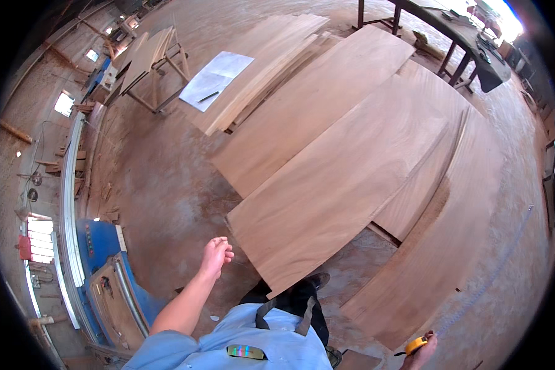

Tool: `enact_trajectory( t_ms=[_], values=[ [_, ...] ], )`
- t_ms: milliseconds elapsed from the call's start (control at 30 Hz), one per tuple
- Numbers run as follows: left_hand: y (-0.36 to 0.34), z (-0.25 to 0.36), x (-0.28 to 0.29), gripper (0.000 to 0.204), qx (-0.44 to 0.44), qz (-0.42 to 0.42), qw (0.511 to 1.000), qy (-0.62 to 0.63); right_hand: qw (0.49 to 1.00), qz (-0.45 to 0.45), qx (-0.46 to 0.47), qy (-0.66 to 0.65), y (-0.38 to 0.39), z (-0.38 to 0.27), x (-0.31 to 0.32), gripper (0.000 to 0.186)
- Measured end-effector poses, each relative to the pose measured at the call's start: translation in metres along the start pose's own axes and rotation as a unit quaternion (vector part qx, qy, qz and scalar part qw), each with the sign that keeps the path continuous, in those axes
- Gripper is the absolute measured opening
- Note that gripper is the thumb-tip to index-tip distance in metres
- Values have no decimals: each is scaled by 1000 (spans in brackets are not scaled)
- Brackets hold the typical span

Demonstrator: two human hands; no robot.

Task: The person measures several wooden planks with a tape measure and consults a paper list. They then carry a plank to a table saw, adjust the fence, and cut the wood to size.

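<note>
At the lower right my right hand (423,356) grips a yellow tape measure (415,345). Its pale blade (472,311) runs out far to the upper right, beside the rightmost wooden panel (438,259), and ends in a small hook. My left hand (217,256) hovers near the left corner of the front wooden panel (339,185), apart from it, fingers curled in with nothing visible in them. That broad panel overlaps another one (327,105) behind it. On a stack of boards (271,55) at the back lie a white paper sheet (217,77) and a dark pen (208,97).
A dark table (450,31) holding tools stands at the far right. Boards lean on a wooden stand (157,68) at the back left. A blue machine with a metal rail (105,253) sits to my left. The floor (166,166) is dusty.
</note>
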State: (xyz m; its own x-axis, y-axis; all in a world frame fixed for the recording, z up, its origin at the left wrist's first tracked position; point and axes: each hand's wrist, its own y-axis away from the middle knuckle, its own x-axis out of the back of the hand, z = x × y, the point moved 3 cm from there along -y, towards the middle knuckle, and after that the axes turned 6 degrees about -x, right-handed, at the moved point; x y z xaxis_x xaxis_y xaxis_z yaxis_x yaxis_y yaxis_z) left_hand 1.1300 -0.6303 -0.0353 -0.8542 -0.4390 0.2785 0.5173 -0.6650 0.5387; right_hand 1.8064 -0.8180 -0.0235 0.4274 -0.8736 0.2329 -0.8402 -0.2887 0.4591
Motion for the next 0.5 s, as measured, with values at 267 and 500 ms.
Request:
enact_trajectory(
  t_ms=[267,500],
  values=[
    [-74,1,18,40,39,-3,999,21,983,-162,-54,-75,101,-36,-73,21],
    [-143,29,9,40,-18,-180,977,-114,977,-177,-116,-17,218,42,-173,29]
  ],
)
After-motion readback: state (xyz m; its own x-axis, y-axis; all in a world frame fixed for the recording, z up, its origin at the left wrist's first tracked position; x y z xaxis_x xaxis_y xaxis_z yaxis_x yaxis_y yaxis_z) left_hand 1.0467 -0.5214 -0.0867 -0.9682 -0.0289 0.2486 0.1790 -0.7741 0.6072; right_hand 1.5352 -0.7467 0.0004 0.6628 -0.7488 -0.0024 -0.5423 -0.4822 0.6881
